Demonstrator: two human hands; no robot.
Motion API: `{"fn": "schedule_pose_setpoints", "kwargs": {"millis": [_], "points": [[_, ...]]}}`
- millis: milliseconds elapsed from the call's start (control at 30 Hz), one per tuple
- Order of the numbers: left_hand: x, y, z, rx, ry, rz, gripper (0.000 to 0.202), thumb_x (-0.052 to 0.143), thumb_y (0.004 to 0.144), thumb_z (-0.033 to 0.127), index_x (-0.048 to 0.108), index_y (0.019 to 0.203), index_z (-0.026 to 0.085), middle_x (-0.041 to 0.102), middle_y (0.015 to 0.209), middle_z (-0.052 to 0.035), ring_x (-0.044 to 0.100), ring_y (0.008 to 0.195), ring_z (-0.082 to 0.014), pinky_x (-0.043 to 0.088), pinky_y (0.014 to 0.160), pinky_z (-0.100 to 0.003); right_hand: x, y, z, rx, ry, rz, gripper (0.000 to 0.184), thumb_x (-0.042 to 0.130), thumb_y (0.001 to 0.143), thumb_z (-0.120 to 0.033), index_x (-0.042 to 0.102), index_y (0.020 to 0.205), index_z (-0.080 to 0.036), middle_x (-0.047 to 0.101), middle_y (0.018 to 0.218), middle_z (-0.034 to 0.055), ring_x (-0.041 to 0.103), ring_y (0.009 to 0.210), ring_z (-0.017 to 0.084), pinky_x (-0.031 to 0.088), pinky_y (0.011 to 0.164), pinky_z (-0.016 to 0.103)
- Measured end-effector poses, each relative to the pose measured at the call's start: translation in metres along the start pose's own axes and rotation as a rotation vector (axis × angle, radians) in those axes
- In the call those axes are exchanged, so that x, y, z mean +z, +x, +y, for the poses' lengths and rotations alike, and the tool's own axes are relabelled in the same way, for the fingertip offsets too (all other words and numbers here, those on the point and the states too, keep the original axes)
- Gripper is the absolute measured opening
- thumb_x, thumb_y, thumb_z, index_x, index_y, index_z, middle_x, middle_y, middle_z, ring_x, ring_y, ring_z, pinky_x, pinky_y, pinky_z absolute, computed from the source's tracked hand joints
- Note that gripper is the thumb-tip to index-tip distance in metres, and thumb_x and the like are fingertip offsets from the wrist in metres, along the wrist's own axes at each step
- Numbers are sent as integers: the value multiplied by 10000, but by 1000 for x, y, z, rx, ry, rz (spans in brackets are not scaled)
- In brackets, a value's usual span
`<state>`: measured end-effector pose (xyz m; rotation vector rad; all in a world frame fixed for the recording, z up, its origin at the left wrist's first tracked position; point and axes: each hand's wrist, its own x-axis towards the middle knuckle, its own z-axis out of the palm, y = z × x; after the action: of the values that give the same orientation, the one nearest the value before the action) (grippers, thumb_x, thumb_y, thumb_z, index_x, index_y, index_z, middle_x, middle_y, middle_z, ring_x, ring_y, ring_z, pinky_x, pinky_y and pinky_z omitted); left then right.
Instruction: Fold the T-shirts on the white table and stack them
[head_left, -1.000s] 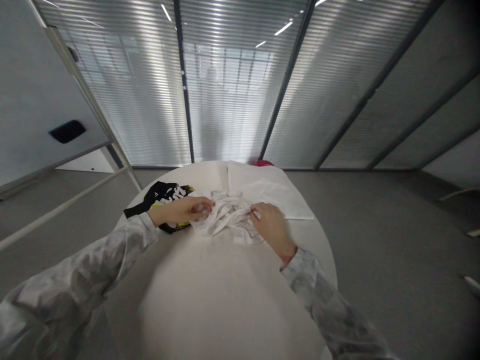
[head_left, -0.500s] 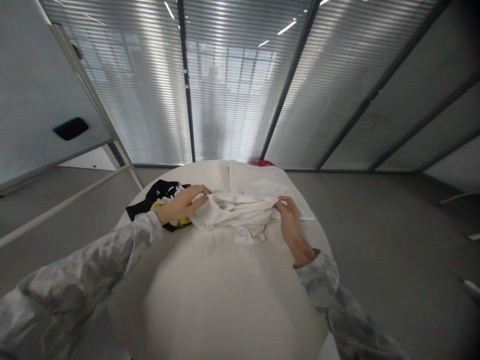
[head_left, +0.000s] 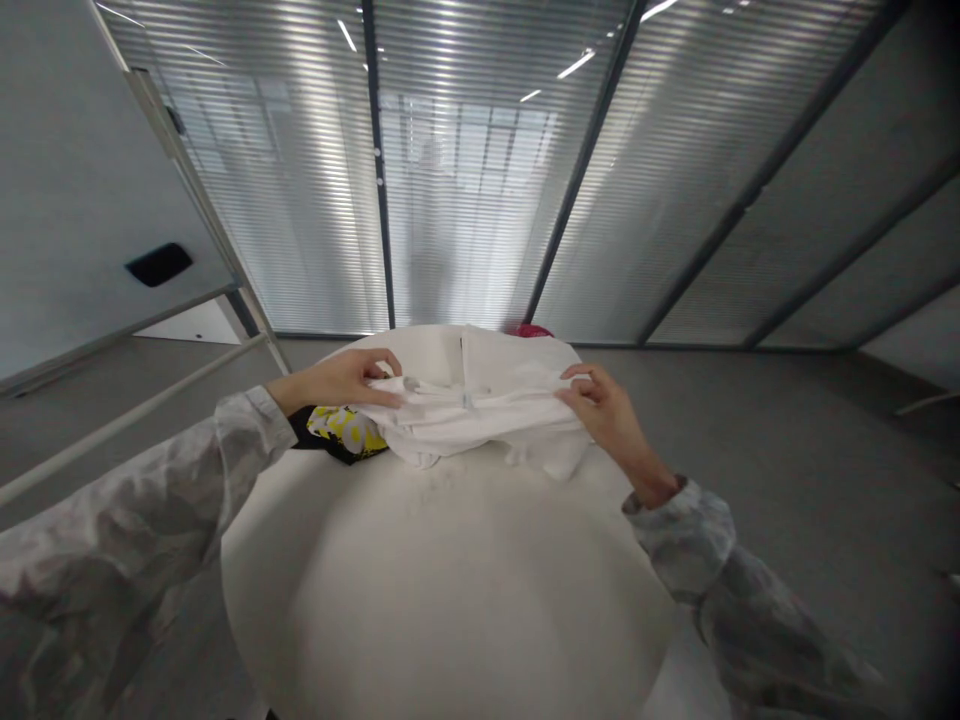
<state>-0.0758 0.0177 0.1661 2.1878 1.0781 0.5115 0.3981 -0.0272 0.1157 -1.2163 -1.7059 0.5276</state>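
Note:
A white garment (head_left: 472, 420) hangs stretched between my two hands just above the round white table (head_left: 465, 590). My left hand (head_left: 337, 380) pinches its left upper edge. My right hand (head_left: 604, 405) pinches the right upper edge, fingers closed on the cloth. The lower part of the garment droops and touches the tabletop. Both my sleeves are pale grey and mottled.
A black and yellow printed garment (head_left: 341, 430) lies on the table's left side, partly under my left wrist. A folded white cloth (head_left: 510, 355) rests at the far edge, with something red (head_left: 529, 330) behind it. Glass walls with blinds surround; a whiteboard frame (head_left: 195, 210) stands left.
The white garment was crumpled on the table under both hands. My hands moved apart and upward, pulling it taut and lifting it off the surface.

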Motion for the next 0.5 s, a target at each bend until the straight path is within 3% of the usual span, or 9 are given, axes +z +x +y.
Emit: {"fn": "schedule_pose_setpoints", "kwargs": {"millis": [100, 233, 300, 367, 433, 500], "points": [[-5, -8, -8, 2, 350, -115, 545, 892, 785, 657, 818, 1166, 275, 810, 982, -40, 742, 875, -245, 480, 756, -283, -12, 3, 5, -60, -365, -288, 542, 938, 801, -574, 775, 1257, -330, 619, 740, -45, 544, 643, 176, 389, 628, 301], [20, -13, -14, 149, 640, -181, 264, 738, 981, 469, 834, 1163, 303, 817, 1174, -64, 771, 1064, -275, 521, 898, -312, 11, -3, 16, -248, -561, -463, 221, 845, 916, -417, 860, 1104, -302, 808, 1044, 65, 730, 953, 287, 546, 875, 388], [37, -12, -20, 281, 692, -170, 271, 723, 993, 394, 813, 1225, 285, 745, 1418, -96, 730, 1247, -295, 517, 1034, -331, 32, -10, 17, -367, -529, -477, 154, 764, 930, -236, 852, 1053, -265, 794, 1227, 108, 721, 1132, 317, 553, 1023, 447], [53, -10, -28, 355, 695, -150, 445, 776, 955, 411, 750, 1368, 247, 620, 1610, -142, 654, 1401, -333, 479, 1155, -359, 54, -19, 17, -434, -467, -489, 261, 696, 877, -86, 824, 1038, -246, 709, 1470, 115, 658, 1326, 325, 516, 1151, 490], [64, -7, -38, 344, 666, -157, 652, 818, 918, 431, 648, 1508, 210, 613, 1610, -181, 658, 1404, -345, 484, 1165, -368, 74, -30, 15, -447, -400, -527, 346, 645, 816, -5, 789, 1029, -237, 558, 1677, 90, 572, 1473, 316, 467, 1236, 507], [71, -6, -45, 302, 637, -163, 669, 812, 923, 402, 615, 1531, 204, 722, 1449, -176, 733, 1278, -330, 531, 1077, -356, 90, -40, 15, -433, -345, -584, 390, 624, 776, 20, 757, 1041, -233, 477, 1746, 82, 525, 1533, 306, 452, 1262, 507]]}}
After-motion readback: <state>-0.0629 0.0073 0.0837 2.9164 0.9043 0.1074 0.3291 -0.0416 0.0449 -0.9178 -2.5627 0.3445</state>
